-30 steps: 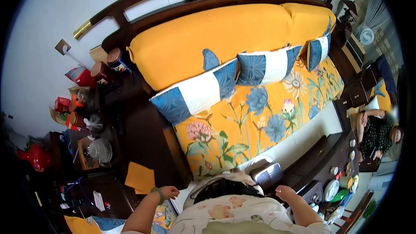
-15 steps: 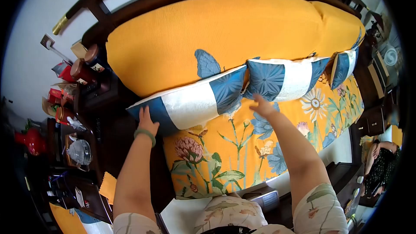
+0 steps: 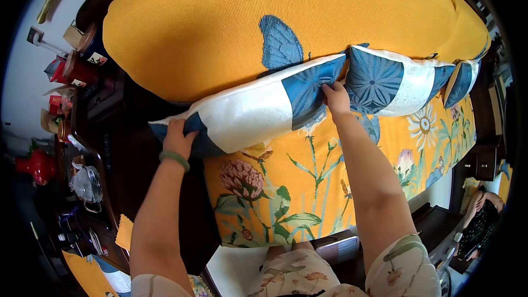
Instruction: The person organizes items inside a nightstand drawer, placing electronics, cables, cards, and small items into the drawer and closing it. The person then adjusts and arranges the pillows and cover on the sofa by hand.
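Note:
A blue and white pillow [image 3: 250,113] leans against the yellow sofa back [image 3: 192,27]. My left hand [image 3: 179,138], with a green bangle at the wrist, grips its left blue end. At its right blue end, my right hand [image 3: 335,98] pinches the fabric, thumb and fingers closed on it. Just right of that hand sits a second blue and white pillow [image 3: 415,85], and a third pillow [image 3: 461,83] stands at the far right. All three rest on the flowered yellow seat cover [image 3: 308,187].
Dark side shelves at the left carry jars [image 3: 82,69], red boxes and a glass pot [image 3: 88,183]. A red vase [image 3: 37,166] stands at the far left. A person in dark patterned clothes [image 3: 477,225] sits at the right. A dark low table [image 3: 434,225] lies at the lower right.
Both hands have reached the left pillow and closed on its two ends. The view has moved nearer to the sofa. The pillow's left end looks bent.

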`<state>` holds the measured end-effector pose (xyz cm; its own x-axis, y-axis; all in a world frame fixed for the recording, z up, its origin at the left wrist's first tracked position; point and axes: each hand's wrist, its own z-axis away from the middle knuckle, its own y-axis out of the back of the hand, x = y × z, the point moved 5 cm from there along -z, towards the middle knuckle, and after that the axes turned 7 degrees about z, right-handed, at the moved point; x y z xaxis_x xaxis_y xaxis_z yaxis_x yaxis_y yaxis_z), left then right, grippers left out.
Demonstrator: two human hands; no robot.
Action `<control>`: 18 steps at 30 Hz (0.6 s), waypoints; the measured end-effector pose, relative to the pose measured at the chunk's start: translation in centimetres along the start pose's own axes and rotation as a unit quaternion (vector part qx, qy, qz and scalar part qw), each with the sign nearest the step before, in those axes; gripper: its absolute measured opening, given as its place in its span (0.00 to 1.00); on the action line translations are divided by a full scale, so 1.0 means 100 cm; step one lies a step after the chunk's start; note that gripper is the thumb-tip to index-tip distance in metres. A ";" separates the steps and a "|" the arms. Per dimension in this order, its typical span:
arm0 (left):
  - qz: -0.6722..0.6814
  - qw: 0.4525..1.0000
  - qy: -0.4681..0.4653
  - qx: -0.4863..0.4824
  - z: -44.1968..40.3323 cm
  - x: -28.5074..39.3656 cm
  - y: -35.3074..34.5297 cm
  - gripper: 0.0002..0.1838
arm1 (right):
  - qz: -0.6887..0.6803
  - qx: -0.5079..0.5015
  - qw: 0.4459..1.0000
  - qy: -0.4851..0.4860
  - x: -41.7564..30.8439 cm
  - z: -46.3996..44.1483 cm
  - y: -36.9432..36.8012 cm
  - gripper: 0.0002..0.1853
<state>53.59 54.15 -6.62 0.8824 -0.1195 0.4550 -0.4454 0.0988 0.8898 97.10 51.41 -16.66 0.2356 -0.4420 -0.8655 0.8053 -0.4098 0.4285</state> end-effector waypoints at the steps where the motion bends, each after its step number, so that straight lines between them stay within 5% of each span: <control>1: 0.025 1.000 -0.010 0.006 0.006 0.006 0.003 0.20 | -0.079 -0.001 0.997 -0.023 -0.016 0.020 0.005 0.06; 6: 0.086 0.994 -0.059 0.025 0.002 0.040 0.026 0.13 | -0.263 0.118 0.958 0.009 -0.016 0.054 0.041 0.04; 11: 0.016 1.000 -0.016 0.006 -0.055 0.029 -0.007 0.21 | -0.150 0.084 0.971 -0.167 0.005 0.040 0.021 0.02; 14: 0.030 0.998 0.045 -0.013 -0.062 0.026 -0.020 0.23 | -0.213 0.128 0.964 -0.092 0.005 0.014 0.010 0.04; 17: 0.037 0.997 0.061 -0.032 -0.070 -0.006 -0.038 0.25 | -0.054 0.100 0.994 0.005 0.013 -0.009 -0.001 0.09; 18: 0.035 0.998 0.051 -0.018 -0.070 -0.008 -0.036 0.25 | -0.078 0.074 0.994 -0.037 0.028 -0.011 -0.002 0.14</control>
<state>55.60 60.80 -10.46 0.8605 -0.0102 0.5094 -0.5033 0.1390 0.8529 98.24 51.16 -19.41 0.0691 -0.4180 -0.9058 0.7395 -0.5880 0.3278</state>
